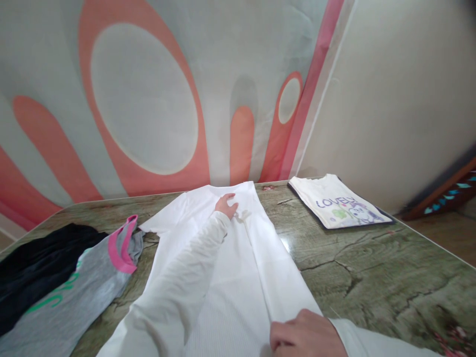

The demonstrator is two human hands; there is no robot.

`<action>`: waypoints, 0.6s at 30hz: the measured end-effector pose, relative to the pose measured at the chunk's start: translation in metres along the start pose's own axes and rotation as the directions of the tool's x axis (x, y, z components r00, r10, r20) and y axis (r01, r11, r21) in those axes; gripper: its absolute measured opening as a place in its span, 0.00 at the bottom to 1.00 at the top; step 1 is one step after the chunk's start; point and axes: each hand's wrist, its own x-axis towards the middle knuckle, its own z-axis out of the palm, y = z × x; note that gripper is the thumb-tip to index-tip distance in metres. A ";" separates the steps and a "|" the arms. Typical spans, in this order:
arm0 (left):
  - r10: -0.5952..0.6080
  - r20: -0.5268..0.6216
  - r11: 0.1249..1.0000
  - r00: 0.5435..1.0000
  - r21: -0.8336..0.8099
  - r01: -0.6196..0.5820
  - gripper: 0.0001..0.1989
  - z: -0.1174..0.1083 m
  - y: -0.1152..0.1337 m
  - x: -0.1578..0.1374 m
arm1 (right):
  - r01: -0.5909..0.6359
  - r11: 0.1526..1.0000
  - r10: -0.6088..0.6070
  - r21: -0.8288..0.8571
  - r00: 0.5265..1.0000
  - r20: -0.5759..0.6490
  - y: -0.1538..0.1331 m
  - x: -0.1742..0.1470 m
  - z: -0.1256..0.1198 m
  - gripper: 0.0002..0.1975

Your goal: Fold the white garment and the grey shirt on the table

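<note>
A white T-shirt [226,277] lies spread on the table, one short sleeve pointing left and its right side folded inward in a long strip. My left hand [226,205] rests on the upper part of the shirt near the collar, thumb and forefinger apart in a curve. A small crumpled fold sits just right of the thumb. At the bottom of the view, my right hand [307,334] is closed on the right folded edge of the shirt; its fingertips are partly hidden.
To the left, a grey shirt with pink trim [89,277] lies beside a black garment [48,267]. On the right rests a folded white shirt with "LOVELY" lettering [338,203], dark cloth beneath it. The wood-patterned table [357,267] meets a patterned wall panel [219,99] behind.
</note>
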 end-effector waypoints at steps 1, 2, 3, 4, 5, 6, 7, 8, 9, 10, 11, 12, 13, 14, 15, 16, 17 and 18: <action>0.003 0.000 1.000 1.000 0.002 -0.003 0.19 0.000 0.000 0.000 | 0.026 1.000 -0.026 0.007 1.000 0.011 0.000 0.000 0.001 0.14; 0.006 -0.001 1.000 1.000 0.003 -0.006 0.19 0.000 0.000 0.000 | 0.050 0.999 -0.051 0.021 0.999 0.017 0.000 0.000 0.002 0.15; 0.009 -0.001 1.000 1.000 0.005 -0.009 0.19 0.000 -0.001 -0.001 | 0.062 0.997 -0.062 0.036 0.998 0.013 0.000 0.000 0.004 0.17; 0.011 -0.001 1.000 1.000 0.006 -0.011 0.19 0.000 -0.001 -0.001 | 0.057 0.997 -0.057 0.045 0.998 -0.003 0.001 0.000 0.007 0.18; 0.010 -0.004 1.000 1.000 0.003 -0.010 0.20 0.000 -0.001 -0.001 | 0.046 0.998 -0.045 0.050 0.999 -0.026 0.002 0.000 0.010 0.19; 0.006 -0.006 1.000 1.000 -0.002 -0.006 0.20 0.000 -0.001 -0.001 | 0.042 0.998 -0.039 0.055 0.998 -0.047 0.003 0.000 0.013 0.19; 0.001 -0.009 1.000 1.000 -0.009 -0.001 0.20 0.000 -0.001 -0.001 | 0.047 0.997 -0.043 0.062 0.997 -0.060 0.005 0.000 0.017 0.20; -0.005 -0.010 1.000 1.000 -0.016 0.005 0.20 0.000 -0.001 -0.001 | 0.063 0.995 -0.059 0.073 0.997 -0.059 0.007 0.000 0.020 0.19; -0.010 -0.009 1.000 1.000 -0.023 0.009 0.21 0.000 -0.001 0.000 | 0.075 0.994 -0.071 0.084 0.996 -0.053 0.008 -0.001 0.023 0.19; -0.012 -0.007 1.000 1.000 -0.027 0.011 0.21 0.000 -0.001 0.000 | 0.079 0.993 -0.075 0.091 0.996 -0.046 0.009 -0.001 0.026 0.19; -0.011 -0.003 1.000 1.000 -0.026 0.011 0.21 0.000 -0.001 0.001 | 0.073 0.993 -0.070 0.094 0.997 -0.042 0.009 -0.002 0.028 0.19; -0.008 0.000 1.000 1.000 -0.025 0.008 0.22 0.000 0.000 0.001 | 0.058 0.994 -0.054 0.092 0.998 -0.043 0.009 -0.002 0.029 0.20; -0.005 0.001 1.000 1.000 -0.023 0.005 0.22 -0.001 0.000 0.001 | 0.035 0.996 -0.031 0.082 0.998 -0.052 0.008 -0.004 0.029 0.21; -0.005 0.004 1.000 1.000 -0.023 0.005 0.22 -0.001 0.001 0.001 | 0.013 0.998 -0.009 0.068 0.998 -0.064 0.006 -0.005 0.028 0.22; -0.010 0.009 1.000 1.000 -0.025 0.010 0.23 -0.001 0.002 0.000 | -0.002 0.999 0.006 0.054 0.997 -0.077 0.005 -0.007 0.025 0.23; -0.021 0.015 0.999 1.000 -0.032 0.021 0.23 -0.001 0.004 0.000 | -0.008 0.999 0.012 0.037 0.996 -0.088 0.004 -0.009 0.020 0.23; -0.035 0.023 0.998 0.999 -0.048 0.037 0.24 -0.001 0.006 -0.001 | -0.002 1.000 0.004 0.015 0.996 -0.092 0.003 -0.012 0.015 0.23; -0.051 0.029 0.996 0.998 -0.073 0.053 0.24 -0.001 0.008 -0.002 | -0.001 1.000 0.000 -0.015 0.996 -0.093 0.003 -0.014 0.009 0.23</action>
